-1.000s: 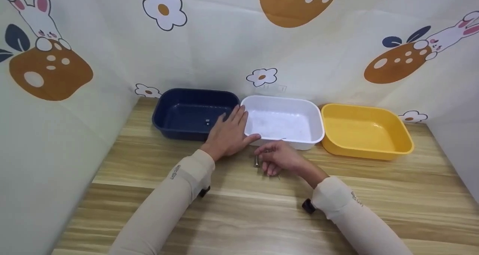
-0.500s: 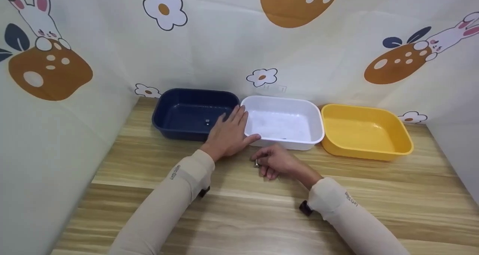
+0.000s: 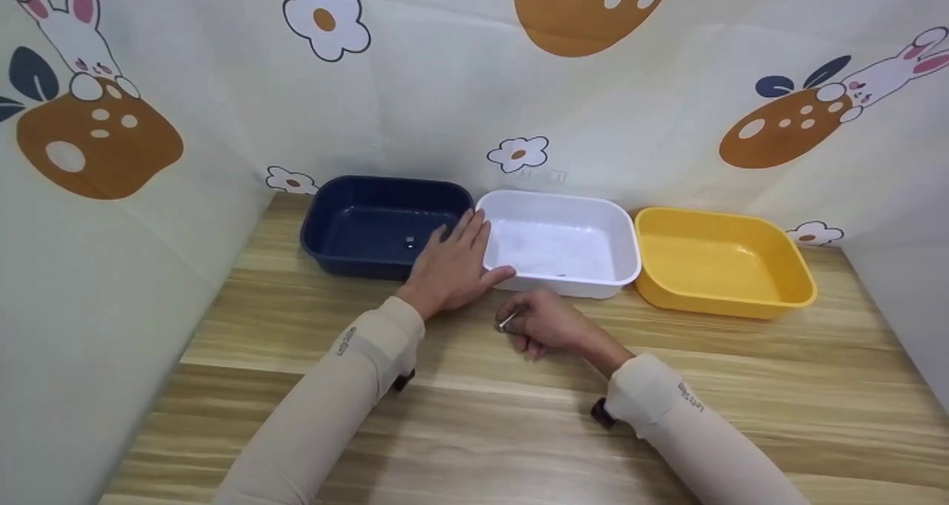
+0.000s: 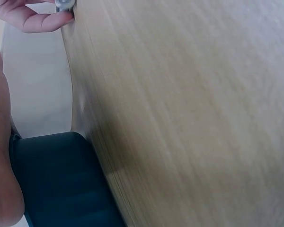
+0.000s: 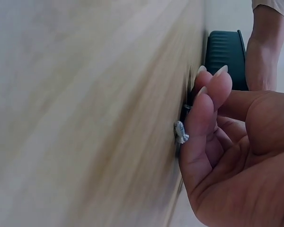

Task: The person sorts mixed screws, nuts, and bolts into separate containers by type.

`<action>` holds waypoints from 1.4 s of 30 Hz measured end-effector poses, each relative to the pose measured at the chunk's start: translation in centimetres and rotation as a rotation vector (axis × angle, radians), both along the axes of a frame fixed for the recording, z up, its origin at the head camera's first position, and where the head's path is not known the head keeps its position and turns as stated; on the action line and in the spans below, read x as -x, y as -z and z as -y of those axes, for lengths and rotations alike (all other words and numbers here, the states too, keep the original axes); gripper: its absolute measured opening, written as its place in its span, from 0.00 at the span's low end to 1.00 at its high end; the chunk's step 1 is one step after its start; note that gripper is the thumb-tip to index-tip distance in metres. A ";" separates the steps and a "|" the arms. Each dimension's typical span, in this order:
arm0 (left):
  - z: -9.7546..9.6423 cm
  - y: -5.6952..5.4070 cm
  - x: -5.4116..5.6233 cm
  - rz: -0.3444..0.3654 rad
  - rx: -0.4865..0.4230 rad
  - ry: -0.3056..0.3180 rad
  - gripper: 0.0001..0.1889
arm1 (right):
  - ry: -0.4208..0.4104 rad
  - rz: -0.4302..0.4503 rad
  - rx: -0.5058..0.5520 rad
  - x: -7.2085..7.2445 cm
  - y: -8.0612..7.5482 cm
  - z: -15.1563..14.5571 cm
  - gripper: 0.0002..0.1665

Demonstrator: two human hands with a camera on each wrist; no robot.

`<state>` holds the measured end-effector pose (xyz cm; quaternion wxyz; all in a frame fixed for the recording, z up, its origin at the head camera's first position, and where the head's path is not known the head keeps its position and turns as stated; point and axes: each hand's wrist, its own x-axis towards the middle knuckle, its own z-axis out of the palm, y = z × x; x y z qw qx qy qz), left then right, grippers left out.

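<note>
My left hand [image 3: 448,269] lies with straight fingers across the meeting rims of the navy bin [image 3: 363,265] and the white bin [image 3: 571,286]. Just in front of the white bin, my right hand [image 3: 549,319] pinches a small silver bolt [image 3: 506,322] between thumb and forefinger, low over the table. The bolt's rounded end [image 4: 65,4] shows at the fingertips in the left wrist view. A small silver screw [image 5: 181,132] sits beside the curled fingers in the right wrist view. The palm hides part of the table beneath it.
A yellow bin [image 3: 730,301] stands right of the white one, all in a row along the patterned backdrop [image 3: 415,104]. Small metal pieces [image 3: 410,243] lie in the navy bin, and a tiny dark piece [image 3: 561,275] shows in the white bin. Wooden table [image 3: 474,431] extends in front.
My right hand has drawn slightly back and left. The bolt, upright at its fingertips before, is now pinched and tilted. My left hand has stayed in place.
</note>
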<state>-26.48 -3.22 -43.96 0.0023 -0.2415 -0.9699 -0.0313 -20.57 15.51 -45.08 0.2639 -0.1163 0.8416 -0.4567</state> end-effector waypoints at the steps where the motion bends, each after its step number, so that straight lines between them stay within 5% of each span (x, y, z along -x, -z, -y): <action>1: 0.0 0.0 0.0 -0.001 -0.002 0.000 0.53 | 0.006 0.006 -0.002 0.0 0.0 0.0 0.07; 21: 0.0 0.0 0.0 0.000 0.007 0.000 0.53 | 0.030 -0.026 -0.003 0.1 -0.3 0.1 0.08; 35: 0.1 -0.2 -0.1 -0.011 0.012 0.004 0.53 | 0.104 -0.007 0.252 0.9 -3.0 -2.1 0.16; 42: 0.0 0.0 -0.1 -0.010 0.014 0.002 0.54 | 0.151 -0.004 0.275 1.4 -4.0 -2.8 0.13</action>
